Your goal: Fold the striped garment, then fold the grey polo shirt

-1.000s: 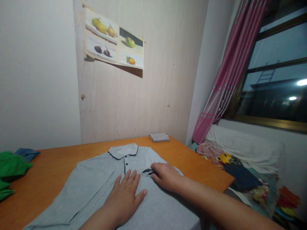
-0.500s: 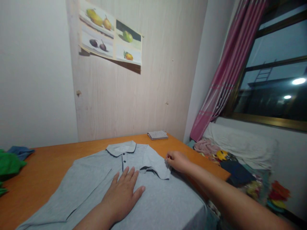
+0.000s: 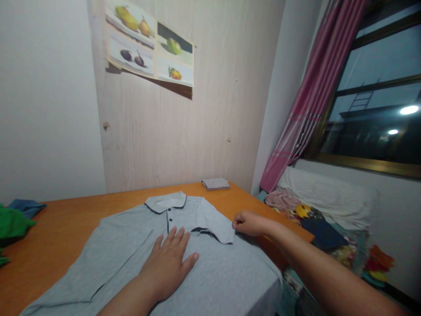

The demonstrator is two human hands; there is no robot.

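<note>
A light grey polo shirt (image 3: pixel 223 281) with dark trim on its collar and sleeve lies spread over the table, its collar pointing away from me. My left hand (image 3: pixel 169 265) rests flat on the chest below the buttons, fingers spread. At the outer edge of the right-hand short sleeve (image 3: pixel 215 221), my right hand (image 3: pixel 250 223) is closed, its fingertips pinching the cloth there; the exact grip is partly hidden by the curled fingers. The lower part of the shirt runs out of view and drapes over the table's near right edge.
The orange table (image 3: pixel 66 232) reaches back to the wall. A folded checked cloth (image 3: pixel 215 184) lies at its far corner. Green clothing (image 3: pixel 15 224) and a blue cloth (image 3: pixel 26 208) sit at left. Beyond the right edge are piled clothes, including a dark blue one (image 3: pixel 324 235).
My right hand has moved slightly right, to the sleeve's outer edge, and the sleeve there looks flatter. My left hand stays in place on the shirt.
</note>
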